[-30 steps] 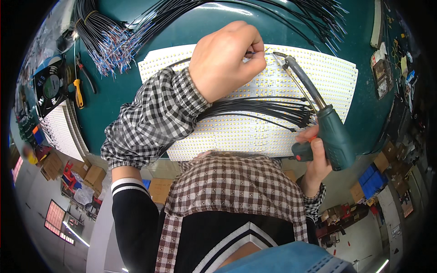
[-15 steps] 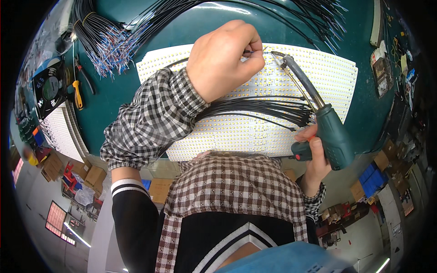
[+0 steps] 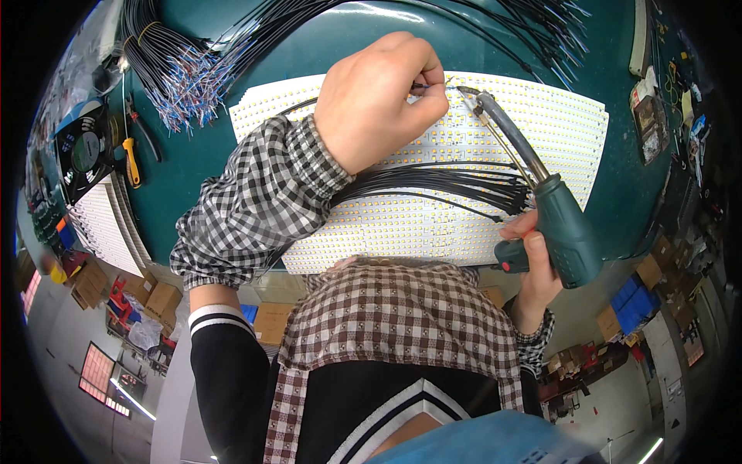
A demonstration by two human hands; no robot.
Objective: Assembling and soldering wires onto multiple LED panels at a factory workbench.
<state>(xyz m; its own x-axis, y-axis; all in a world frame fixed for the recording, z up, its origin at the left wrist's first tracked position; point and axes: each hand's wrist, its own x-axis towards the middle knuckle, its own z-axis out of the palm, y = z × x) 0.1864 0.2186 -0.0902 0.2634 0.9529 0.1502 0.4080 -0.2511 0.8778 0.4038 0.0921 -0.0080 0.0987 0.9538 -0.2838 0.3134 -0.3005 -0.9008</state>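
Note:
My left hand [image 3: 380, 104] is closed in a pinch around the end of a thin black cable [image 3: 300, 105], over the upper part of the white LED boards [image 3: 533, 116]. My right hand [image 3: 539, 267] grips the handle of a dark green soldering gun [image 3: 568, 232]. The gun's curved metal tip reaches up and left, close to the cable end at my left fingertips; whether they touch is too small to tell. A bundle of black cables [image 3: 433, 182] lies across the boards, below my left hand.
Beyond the boards lie long black cables [image 3: 263, 42] and a bundle with bared blue and white ends [image 3: 185, 85]. Pliers [image 3: 144, 127], a yellow-handled screwdriver [image 3: 132, 162], a black fan [image 3: 83, 149] and more boards [image 3: 112, 224] sit left on the green table [image 3: 189, 166].
The soldering gun's tip has shifted very slightly left, toward the cable end. My left hand keeps its pinch, almost still.

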